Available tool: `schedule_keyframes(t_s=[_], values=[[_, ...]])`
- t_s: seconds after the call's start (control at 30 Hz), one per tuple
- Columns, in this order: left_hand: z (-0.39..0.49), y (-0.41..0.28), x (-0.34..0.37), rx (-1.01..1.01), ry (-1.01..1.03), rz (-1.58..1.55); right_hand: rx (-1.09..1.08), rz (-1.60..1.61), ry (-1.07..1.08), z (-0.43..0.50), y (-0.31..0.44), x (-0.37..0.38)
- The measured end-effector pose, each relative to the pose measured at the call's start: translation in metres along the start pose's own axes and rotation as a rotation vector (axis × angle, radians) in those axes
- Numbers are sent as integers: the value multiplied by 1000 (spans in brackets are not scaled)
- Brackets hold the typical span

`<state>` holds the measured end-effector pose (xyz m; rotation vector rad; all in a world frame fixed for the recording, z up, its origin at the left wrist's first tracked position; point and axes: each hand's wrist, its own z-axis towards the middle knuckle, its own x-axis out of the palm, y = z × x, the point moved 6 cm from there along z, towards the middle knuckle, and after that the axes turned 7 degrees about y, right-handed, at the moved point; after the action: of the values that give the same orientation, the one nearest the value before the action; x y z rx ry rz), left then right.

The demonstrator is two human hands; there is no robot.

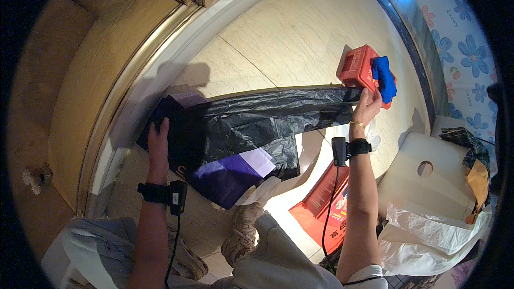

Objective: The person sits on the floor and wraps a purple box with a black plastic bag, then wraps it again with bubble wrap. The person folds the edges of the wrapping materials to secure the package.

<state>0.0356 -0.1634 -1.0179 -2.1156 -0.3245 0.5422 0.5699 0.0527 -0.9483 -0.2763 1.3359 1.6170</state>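
A black plastic bag (257, 124) stretches across the view between my two hands, its upper edge fairly straight. My left hand (158, 144) grips its shadowed left end; the fingertips are dark and hard to make out. With thumb and fingers, my right hand (367, 108) pinches the right end. Just beyond that hand is a red box (357, 66) with a bunched blue cloth (384, 78) against it. Under the bag lies a dark purple box or bag (229, 180), partly covered, with a paler lilac side showing.
Red packaging (329, 212) bearing writing lies on the floor near my shoe (243, 228). To the right are a white box with a round hole (425, 148), a crumpled white plastic bag (429, 245) and a flowered curtain (474, 56). A wooden door (108, 68) borders the left.
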Motion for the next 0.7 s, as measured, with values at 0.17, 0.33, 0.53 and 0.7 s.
schedule_keyframes(t_s=[0.17, 0.33, 0.53, 0.7], values=[[-4, 15, -9, -56, -8, 167, 186, 76, -26, -35, -42, -12], [-23, 38, -3, -176, -16, 75, 651, 411, 398, -121, -90, 9], [-32, 39, 4, -185, 7, 139, 791, 434, 560, -185, -66, 38], [-34, 21, 7, -153, 6, 155, 848, 354, 541, -184, -64, 50]])
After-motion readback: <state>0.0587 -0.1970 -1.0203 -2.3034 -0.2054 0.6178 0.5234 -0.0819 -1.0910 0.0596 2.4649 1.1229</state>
